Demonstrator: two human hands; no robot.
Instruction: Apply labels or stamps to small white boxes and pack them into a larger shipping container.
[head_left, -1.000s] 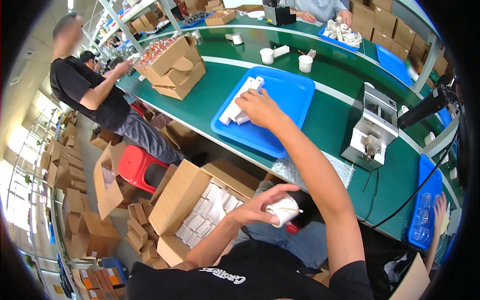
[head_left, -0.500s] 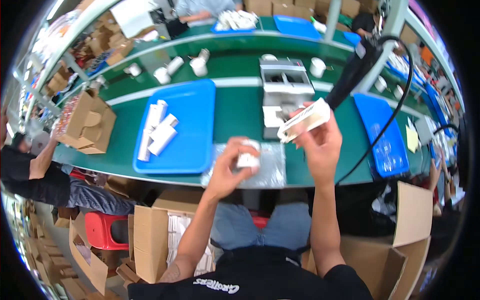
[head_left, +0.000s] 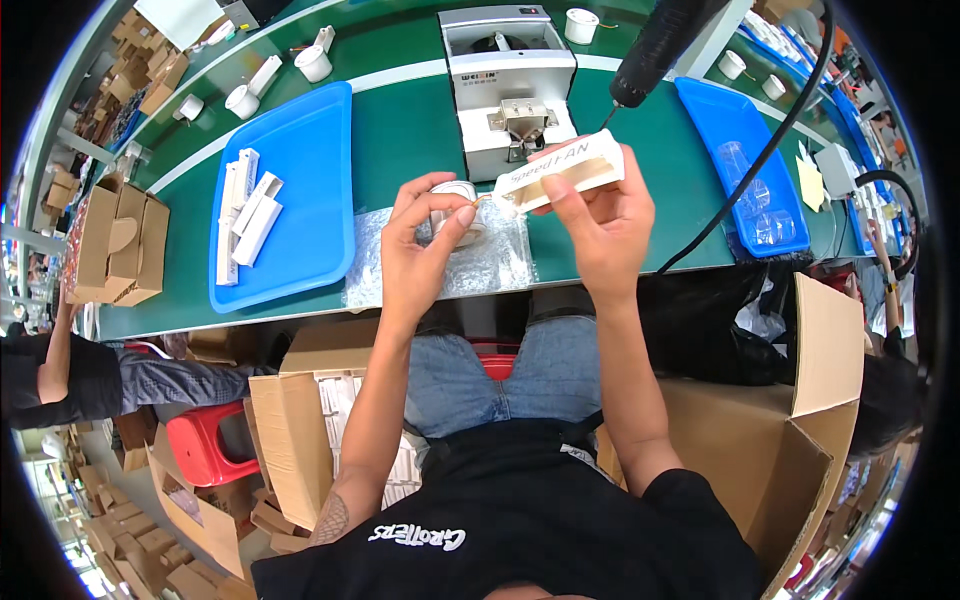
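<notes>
My left hand is closed on a small white round part, its thumb and index finger pinched by a thin wire at the part's edge. My right hand grips a long, hollow white plastic housing with dark lettering, its open side turned toward me. The housing's left end comes close to the round part, and the wire lies between them. Whether the wire joins the two, I cannot tell. Under the left hand lies a sheet of clear plastic wrap on the green bench.
Behind the hands stands a grey metal machine. A black electric screwdriver hangs above the right hand, its cable curving right. White housings lie in the left blue tray, clear cups in the right blue tray. Open cartons flank my legs.
The view has tipped downward. My left hand has lifted the round part off the plastic wrap and brought it up beside the housing, whose open side now shows more.
</notes>
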